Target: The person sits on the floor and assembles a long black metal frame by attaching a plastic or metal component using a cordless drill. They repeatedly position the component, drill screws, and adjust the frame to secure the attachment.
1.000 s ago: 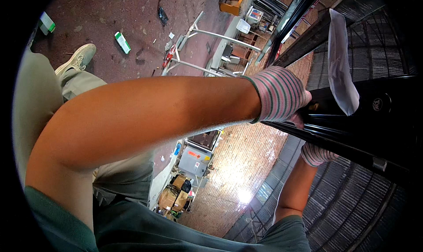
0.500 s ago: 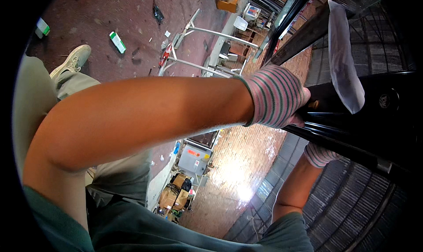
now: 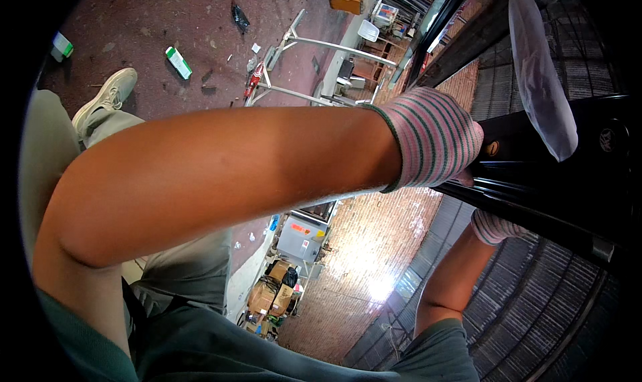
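A striped pink and green knit glove covers my left hand (image 3: pixel 438 138), which is at the edge of a glossy black panel (image 3: pixel 535 175). Its fingers are curled and bunched together; whatever they hold is hidden by the hand. Just beyond the knuckles, a small orange oval mark (image 3: pixel 493 148) shows on the panel. My right hand (image 3: pixel 493 228), in a matching glove, reaches up to the panel's lower edge, and its fingers are hidden behind it. Over the panel hangs a strip of whitish translucent film (image 3: pixel 543 81). Farther right is a round emblem (image 3: pixel 606 140).
A pale metal frame stand (image 3: pixel 341 46) is on the reddish floor, with a green and white box (image 3: pixel 178 62) and a black plastic scrap (image 3: pixel 240 19) nearby. Cardboard boxes (image 3: pixel 264 296) and a grey cabinet (image 3: pixel 297 238) line the brick wall (image 3: pixel 361 248).
My left hand has shifted slightly right along the panel, its fingers turning more out of sight. The film and panel appear farther right in view. My right hand stays at the panel's lower edge.
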A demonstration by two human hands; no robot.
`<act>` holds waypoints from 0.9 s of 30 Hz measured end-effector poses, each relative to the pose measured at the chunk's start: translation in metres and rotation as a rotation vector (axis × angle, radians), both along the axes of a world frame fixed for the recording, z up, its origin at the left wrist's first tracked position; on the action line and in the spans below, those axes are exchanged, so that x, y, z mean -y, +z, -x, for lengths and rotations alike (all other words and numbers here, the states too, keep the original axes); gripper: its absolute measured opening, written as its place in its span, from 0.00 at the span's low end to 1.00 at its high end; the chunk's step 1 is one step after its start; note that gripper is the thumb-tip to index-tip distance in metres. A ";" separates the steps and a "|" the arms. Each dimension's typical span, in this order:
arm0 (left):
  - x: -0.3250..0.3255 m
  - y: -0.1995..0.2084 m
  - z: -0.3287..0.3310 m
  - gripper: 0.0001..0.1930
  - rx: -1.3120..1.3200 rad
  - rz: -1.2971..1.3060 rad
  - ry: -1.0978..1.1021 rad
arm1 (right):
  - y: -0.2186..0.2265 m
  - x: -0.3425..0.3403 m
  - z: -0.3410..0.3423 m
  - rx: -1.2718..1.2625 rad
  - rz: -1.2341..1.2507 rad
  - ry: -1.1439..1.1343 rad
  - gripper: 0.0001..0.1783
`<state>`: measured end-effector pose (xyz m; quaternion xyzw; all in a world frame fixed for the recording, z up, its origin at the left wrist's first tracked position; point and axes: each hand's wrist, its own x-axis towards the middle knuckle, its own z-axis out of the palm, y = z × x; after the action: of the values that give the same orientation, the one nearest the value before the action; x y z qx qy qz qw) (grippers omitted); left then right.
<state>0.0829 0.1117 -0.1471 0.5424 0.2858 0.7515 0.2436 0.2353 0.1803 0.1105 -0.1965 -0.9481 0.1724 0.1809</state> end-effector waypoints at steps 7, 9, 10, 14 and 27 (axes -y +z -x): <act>-0.003 0.002 0.004 0.22 0.005 -0.010 -0.105 | -0.002 -0.008 -0.002 -0.016 0.060 0.083 0.36; 0.000 0.004 0.002 0.21 -0.017 0.035 -0.099 | -0.008 -0.004 0.001 0.014 -0.020 0.067 0.36; -0.003 0.007 -0.004 0.21 -0.003 0.031 -0.123 | -0.006 0.002 0.005 0.038 -0.075 0.056 0.36; -0.015 0.015 -0.018 0.22 0.079 0.054 -0.221 | -0.001 -0.016 -0.009 0.052 -0.150 0.098 0.37; 0.016 0.016 -0.018 0.32 0.600 0.087 -0.304 | -0.048 0.002 0.058 -0.176 -0.209 0.075 0.27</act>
<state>0.1011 0.0956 -0.1313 0.3227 0.1490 0.8197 0.4491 0.1773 0.1779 0.0625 -0.1253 -0.9481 0.0956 0.2763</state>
